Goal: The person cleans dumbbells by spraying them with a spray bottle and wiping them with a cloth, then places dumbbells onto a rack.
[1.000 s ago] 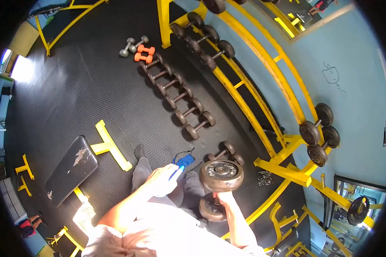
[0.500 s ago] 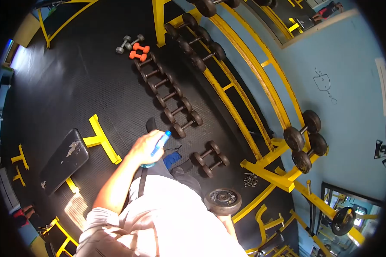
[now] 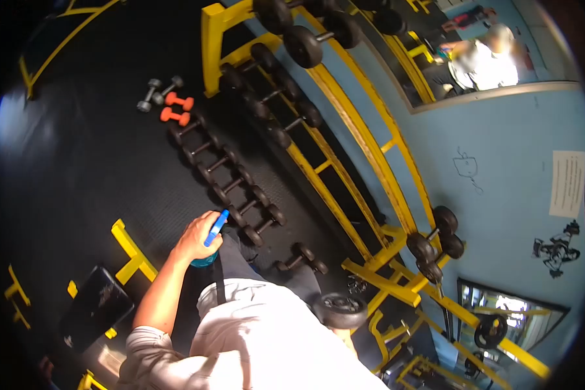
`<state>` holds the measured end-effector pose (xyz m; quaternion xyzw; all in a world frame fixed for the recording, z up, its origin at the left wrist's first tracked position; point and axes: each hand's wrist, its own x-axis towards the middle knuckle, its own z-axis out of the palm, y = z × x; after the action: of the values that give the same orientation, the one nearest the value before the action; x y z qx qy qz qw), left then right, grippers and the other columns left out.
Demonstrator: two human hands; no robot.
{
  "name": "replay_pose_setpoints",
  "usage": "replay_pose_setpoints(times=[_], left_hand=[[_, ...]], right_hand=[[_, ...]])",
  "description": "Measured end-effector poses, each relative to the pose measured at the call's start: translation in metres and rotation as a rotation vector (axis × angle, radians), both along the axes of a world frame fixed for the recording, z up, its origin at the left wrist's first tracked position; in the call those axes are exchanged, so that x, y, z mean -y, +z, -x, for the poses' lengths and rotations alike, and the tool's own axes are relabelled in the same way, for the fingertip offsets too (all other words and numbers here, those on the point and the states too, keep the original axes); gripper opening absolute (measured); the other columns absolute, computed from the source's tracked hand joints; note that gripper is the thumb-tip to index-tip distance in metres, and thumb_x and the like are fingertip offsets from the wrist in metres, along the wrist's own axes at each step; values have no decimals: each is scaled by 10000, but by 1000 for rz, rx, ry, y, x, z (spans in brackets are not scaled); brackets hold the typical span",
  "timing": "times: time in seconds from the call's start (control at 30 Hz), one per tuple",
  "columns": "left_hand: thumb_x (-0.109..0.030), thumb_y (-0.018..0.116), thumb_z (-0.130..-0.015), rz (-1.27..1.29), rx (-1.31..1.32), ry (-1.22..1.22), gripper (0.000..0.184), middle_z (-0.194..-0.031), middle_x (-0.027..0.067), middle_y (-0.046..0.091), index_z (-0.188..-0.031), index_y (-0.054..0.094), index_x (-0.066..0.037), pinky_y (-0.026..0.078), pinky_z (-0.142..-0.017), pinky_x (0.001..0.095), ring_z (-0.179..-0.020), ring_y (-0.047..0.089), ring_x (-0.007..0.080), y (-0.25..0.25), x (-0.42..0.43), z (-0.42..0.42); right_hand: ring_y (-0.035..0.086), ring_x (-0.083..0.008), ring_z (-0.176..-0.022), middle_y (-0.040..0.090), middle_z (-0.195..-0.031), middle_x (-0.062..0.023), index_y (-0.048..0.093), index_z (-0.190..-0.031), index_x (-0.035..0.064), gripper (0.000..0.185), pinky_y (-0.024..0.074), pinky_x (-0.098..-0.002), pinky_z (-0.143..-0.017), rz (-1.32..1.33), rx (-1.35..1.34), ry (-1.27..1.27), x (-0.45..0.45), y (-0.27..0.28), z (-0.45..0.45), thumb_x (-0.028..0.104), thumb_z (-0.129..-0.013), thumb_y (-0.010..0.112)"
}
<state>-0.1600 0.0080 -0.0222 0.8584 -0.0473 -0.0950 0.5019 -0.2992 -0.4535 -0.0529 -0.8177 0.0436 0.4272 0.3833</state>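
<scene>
A spray bottle [image 3: 203, 262] with a blue trigger head and teal liquid is in my left hand [image 3: 195, 237], whose fingers are wrapped round its neck in front of my left thigh. At my right side hangs a black dumbbell [image 3: 340, 310]. One round end faces up and hides most of my right hand [image 3: 346, 337], which appears closed on it. On the floor ahead, near my right leg, lies a pair of dark dumbbells [image 3: 302, 258]. A longer row of dark dumbbells [image 3: 231, 181] stretches away beyond my feet.
A yellow dumbbell rack [image 3: 354, 120] stands along the blue wall at right, with dumbbells on its tiers. Small orange dumbbells [image 3: 177, 109] and grey dumbbells [image 3: 151, 95] lie farther off. A black padded bench [image 3: 97, 305] is at left. A wall mirror [image 3: 481, 65] reflects people.
My view has shifted toward the rack and wall, and a person in white now shows in the mirror. The blue cloth by my feet is hidden now. Both hands keep their holds.
</scene>
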Motion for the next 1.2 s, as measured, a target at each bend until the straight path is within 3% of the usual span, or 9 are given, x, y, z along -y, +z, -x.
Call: replay_pose_setpoints(times=[0.63, 0.7, 0.77, 0.83, 0.9, 0.93, 0.97, 1.0, 1.2], left_hand=[[-79, 632, -690, 57, -194, 286, 371, -995, 185, 629, -1052, 567, -28, 496, -829, 452, -948, 609, 415, 5, 47, -74], [-70, 616, -682, 57, -205, 356, 365, -992, 183, 625, -1043, 572, -39, 492, -819, 460, -936, 609, 412, 3, 70, -84], [-56, 605, -681, 7, -272, 447, 343, -970, 183, 627, -1022, 570, -39, 489, -805, 453, -926, 609, 413, -10, 96, -83], [-45, 603, -672, 70, -371, 480, 321, -929, 194, 635, -990, 567, -32, 486, -781, 445, -901, 614, 424, -16, 117, -87], [-51, 605, -666, 94, -378, 418, 332, -935, 199, 639, -996, 574, -35, 489, -790, 441, -893, 620, 420, -38, 137, -85], [-59, 606, -664, 121, -409, 430, 349, -935, 196, 643, -1011, 580, -38, 489, -803, 434, -889, 624, 414, -43, 146, -89], [-59, 606, -664, 125, -426, 435, 349, -935, 196, 643, -1011, 580, -38, 489, -803, 434, -889, 624, 414, -52, 153, -94], [-68, 603, -670, 154, -415, 444, 348, -927, 187, 636, -1016, 574, -36, 489, -788, 439, -883, 618, 410, -60, 160, -97], [-103, 632, -672, 183, -532, 481, 427, -944, 218, 592, -1084, 549, -24, 471, -740, 458, -859, 590, 437, -80, 191, -128]], right_hand=[[655, -264, -798, 676, -1012, -100, 635, -1101, 65, 266, 539, -400, -704, 146, 181, 650, 22, -48, -240, 194, -877, 575], [651, -311, -861, 685, -983, -106, 677, -920, 68, 233, 512, -427, -793, -227, 740, 718, -11, -39, -313, 244, -836, 549], [654, -308, -850, 693, -930, -99, 662, -784, 95, 149, 516, -429, -751, -154, 648, 987, 14, -112, -347, 205, -782, 562], [548, -281, -1175, 620, -1214, -104, 612, -1166, 98, 365, 415, -367, -1034, -96, 494, 969, 33, -185, -376, 209, -822, 565], [655, -294, -884, 686, -914, -115, 686, -812, 112, 196, 527, -409, -785, 62, 384, 1132, 42, -251, -393, 252, -814, 548], [655, -294, -884, 686, -914, -115, 686, -812, 112, 196, 527, -409, -785, 59, 360, 1129, 0, -190, -429, 252, -814, 548], [620, -281, -1012, 657, -1048, -136, 724, -926, 107, 283, 513, -391, -869, 498, -79, 919, -54, -119, -459, 292, -857, 521], [551, -279, -1147, 580, -1237, -130, 709, -1080, 118, 363, 468, -378, -967, 556, -163, 1062, -38, -168, -461, 327, -886, 486], [464, -289, -1287, 482, -1378, -124, 579, -1280, 115, 535, 432, -410, -1024, 678, -242, 1120, -56, -194, -489, 473, -889, 509]])
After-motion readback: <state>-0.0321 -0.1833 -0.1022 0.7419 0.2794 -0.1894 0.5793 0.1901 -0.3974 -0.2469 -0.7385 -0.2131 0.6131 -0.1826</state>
